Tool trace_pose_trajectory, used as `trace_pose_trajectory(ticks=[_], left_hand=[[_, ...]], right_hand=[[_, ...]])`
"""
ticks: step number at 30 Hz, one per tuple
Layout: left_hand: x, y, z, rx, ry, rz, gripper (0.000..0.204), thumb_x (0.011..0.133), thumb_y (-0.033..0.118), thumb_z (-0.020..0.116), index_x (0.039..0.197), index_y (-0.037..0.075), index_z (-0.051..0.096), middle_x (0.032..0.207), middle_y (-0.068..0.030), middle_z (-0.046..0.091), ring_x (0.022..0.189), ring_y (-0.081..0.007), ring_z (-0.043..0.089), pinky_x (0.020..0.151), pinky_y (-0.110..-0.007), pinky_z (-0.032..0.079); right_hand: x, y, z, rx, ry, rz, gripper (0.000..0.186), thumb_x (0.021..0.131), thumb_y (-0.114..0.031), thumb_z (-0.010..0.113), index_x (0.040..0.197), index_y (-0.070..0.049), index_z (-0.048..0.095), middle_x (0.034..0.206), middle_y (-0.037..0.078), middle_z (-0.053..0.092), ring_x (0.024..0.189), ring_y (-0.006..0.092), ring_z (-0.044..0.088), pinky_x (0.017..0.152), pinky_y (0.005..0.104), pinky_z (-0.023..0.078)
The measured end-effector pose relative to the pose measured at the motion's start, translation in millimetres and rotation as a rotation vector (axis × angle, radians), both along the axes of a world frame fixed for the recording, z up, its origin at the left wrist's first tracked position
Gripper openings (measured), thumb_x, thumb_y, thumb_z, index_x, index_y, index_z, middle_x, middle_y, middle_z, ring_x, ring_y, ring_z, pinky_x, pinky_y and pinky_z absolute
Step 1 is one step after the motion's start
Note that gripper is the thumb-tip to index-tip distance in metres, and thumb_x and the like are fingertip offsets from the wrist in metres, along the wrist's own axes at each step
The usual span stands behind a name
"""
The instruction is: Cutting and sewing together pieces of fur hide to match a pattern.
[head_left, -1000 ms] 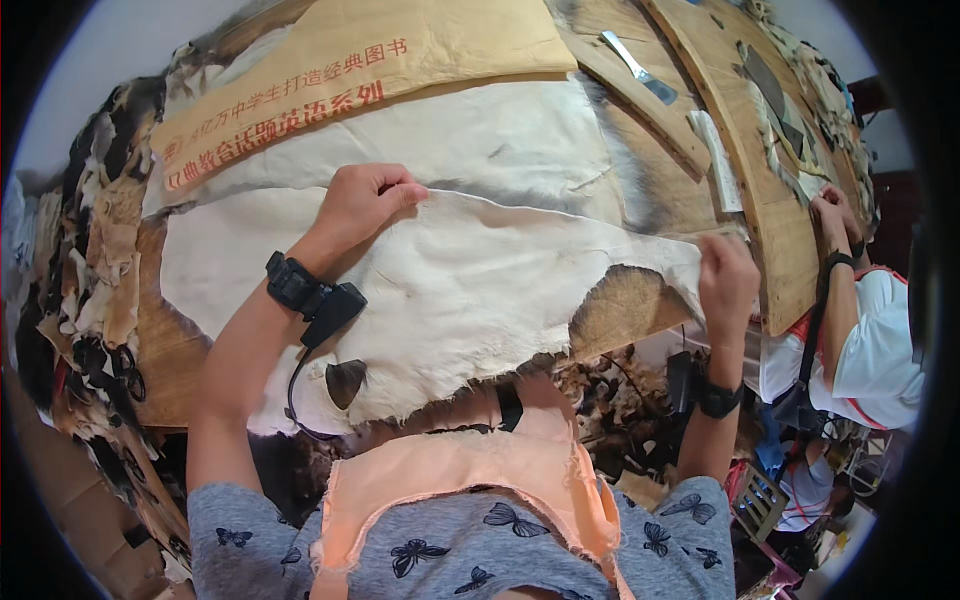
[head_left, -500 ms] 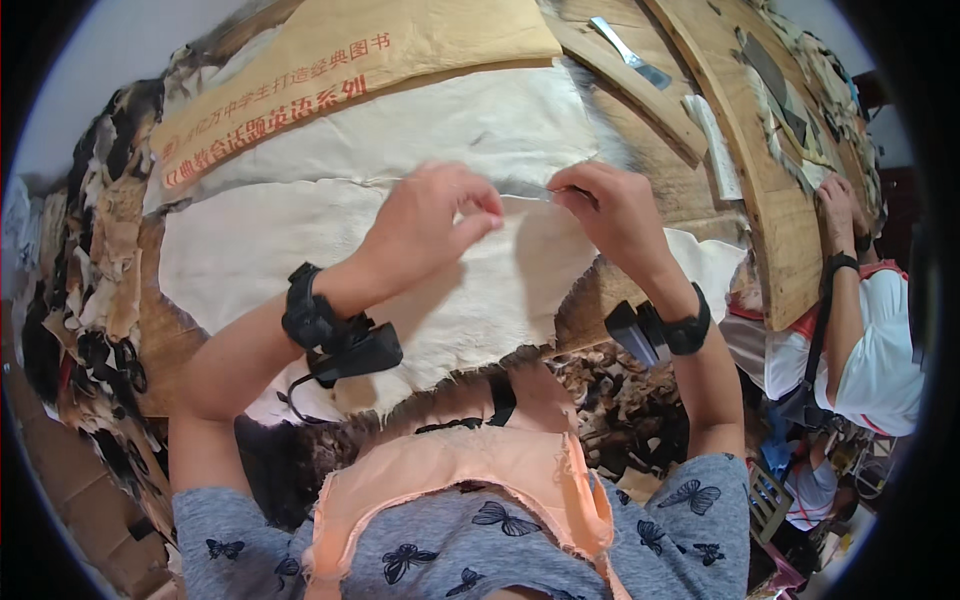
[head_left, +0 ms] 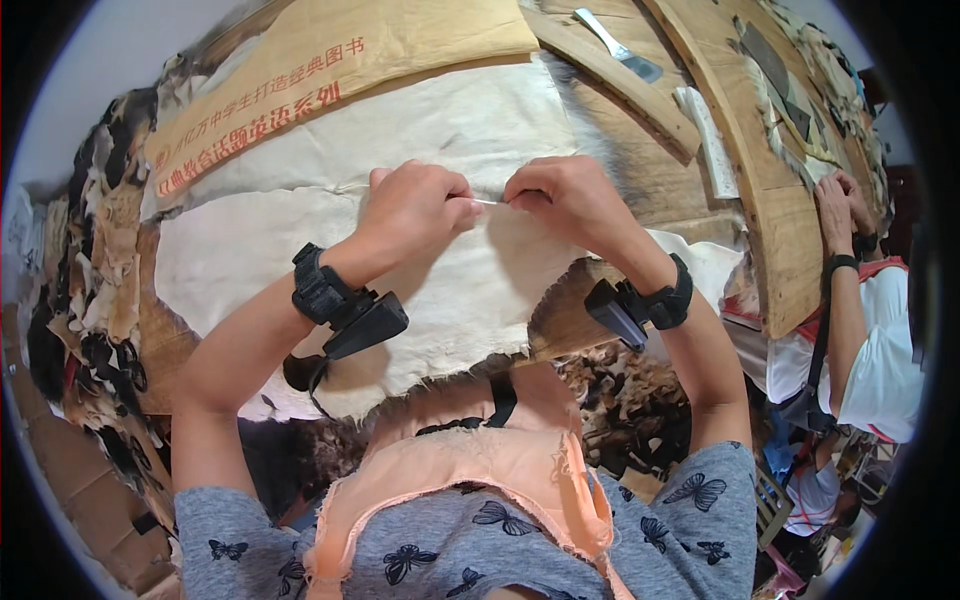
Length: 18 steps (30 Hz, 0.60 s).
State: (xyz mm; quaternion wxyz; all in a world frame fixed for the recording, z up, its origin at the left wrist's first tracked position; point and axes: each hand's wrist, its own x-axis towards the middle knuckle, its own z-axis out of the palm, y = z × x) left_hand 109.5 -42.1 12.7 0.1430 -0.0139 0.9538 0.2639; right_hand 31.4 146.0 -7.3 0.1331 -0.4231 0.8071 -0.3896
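Note:
A pale cream hide (head_left: 300,240) with a ragged, furry near edge lies over the table's front. Its far edge meets a second cream hide (head_left: 440,120) lying beyond it. My left hand (head_left: 412,208) is closed in a pinch on the near hide's far edge. Just to its right, my right hand (head_left: 568,196) pinches the same edge, fingers curled under. A short, thin white strip of that edge shows raised between the two hands. Whether anything small is also within my right fingers is hidden.
Yellow printed paper (head_left: 430,40) covers the far hide. To the right lie a wooden slat (head_left: 620,85), a metal scraper (head_left: 620,48) and a white strip (head_left: 708,145). A raised board (head_left: 775,230) separates a co-worker's hands (head_left: 842,205). Fur scraps (head_left: 105,230) pile up at left.
My left hand has closed from a loose, parted pose onto the hide's edge. My right hand has shifted left toward it. The hides and paper sit slightly further left in view.

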Motion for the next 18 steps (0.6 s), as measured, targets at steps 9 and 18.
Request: trace_pose_trajectory(ticks=[9, 18], left_hand=[[-4, 2, -4, -0.132, -0.143, -0.054, 0.030, 0.085, 0.031, 0.050, 0.074, 0.007, 0.064, 0.070, -0.0128, 0.062, 0.071, -0.0318, 0.059, 0.069, -0.041, 0.040], [11, 15, -9, -0.257, 0.216, -0.116, 0.025, 0.086, 0.026, 0.052, 0.072, 0.008, 0.064, 0.070, -0.0087, 0.060, 0.076, -0.0275, 0.055, 0.078, -0.042, 0.033]], right_hand=[[-5, 22, 0, 0.226, 0.003, 0.216, 0.006, 0.070, -0.006, 0.061, 0.074, -0.004, 0.065, 0.071, 0.013, 0.062, 0.068, 0.0311, 0.060, 0.062, 0.0368, 0.047], [-27, 74, 26, 0.456, 0.149, 0.092, 0.003, 0.072, -0.001, 0.056, 0.073, -0.001, 0.059, 0.070, 0.015, 0.060, 0.071, 0.0335, 0.059, 0.063, 0.0402, 0.045]])
